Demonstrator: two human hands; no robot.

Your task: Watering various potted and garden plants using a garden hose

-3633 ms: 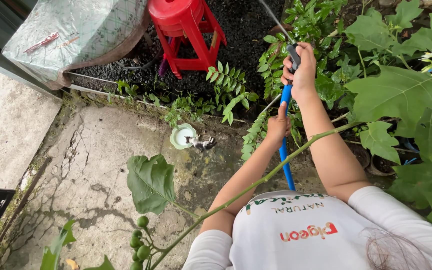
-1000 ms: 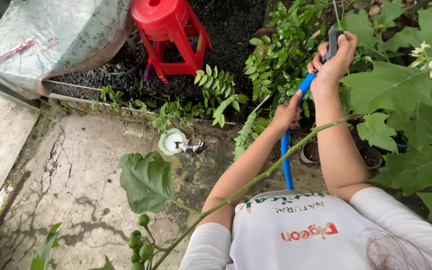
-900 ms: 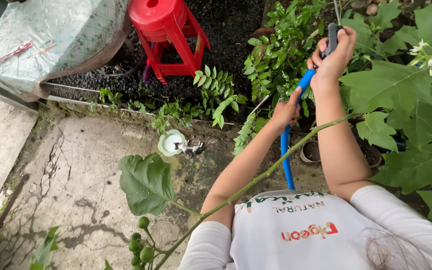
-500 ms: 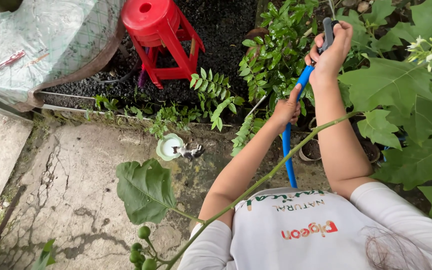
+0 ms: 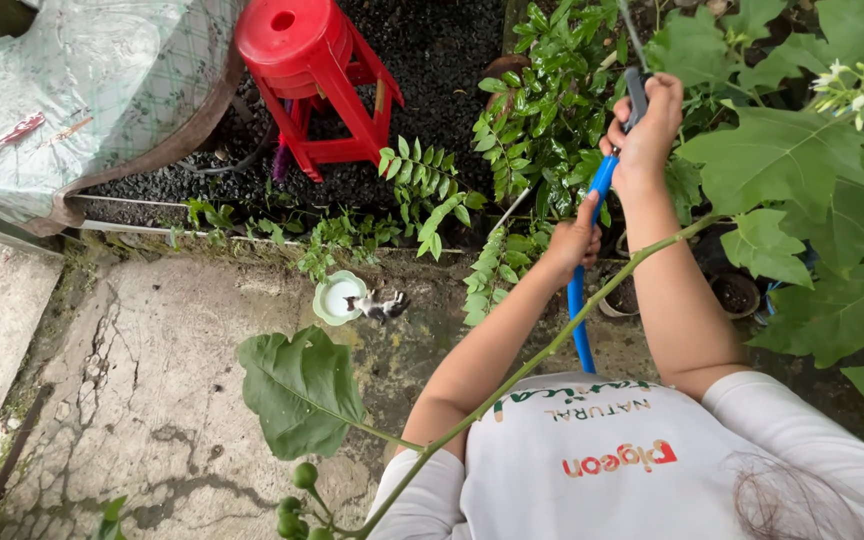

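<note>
Head view looks straight down on a cracked concrete floor (image 5: 152, 350) that fills the lower left, with a bed of dark gravel (image 5: 442, 60) beyond its far edge. Broad-leaved plants (image 5: 792, 170) crowd the right side, and one long green stalk (image 5: 542, 350) with a big leaf (image 5: 297, 390) crosses in front of the person's arms. A sheet-covered mound (image 5: 82, 80) sits at the far left corner of the gravel, and a red stool (image 5: 312, 70) stands on the gravel beside it.

The person's white shirt (image 5: 632, 470) fills the bottom right. A blue hose (image 5: 580, 300) rises from the chest toward the plants. The right hand (image 5: 642, 135) is clamped around the dark nozzle (image 5: 636, 95) at the hose's tip, fingers curled shut on it, held over the leafy shrub (image 5: 552, 110) at the far edge of the floor. The left hand (image 5: 574, 240) is closed on the hose lower down, thumb raised along it, just above 2 pots (image 5: 732, 295) of soil.

Near the middle of the floor's far edge lies a pale round dish (image 5: 337, 297), with a small black-and-white kitten (image 5: 382, 305) touching its right rim. A cluster of green berries (image 5: 297, 505) hangs at the bottom edge.
</note>
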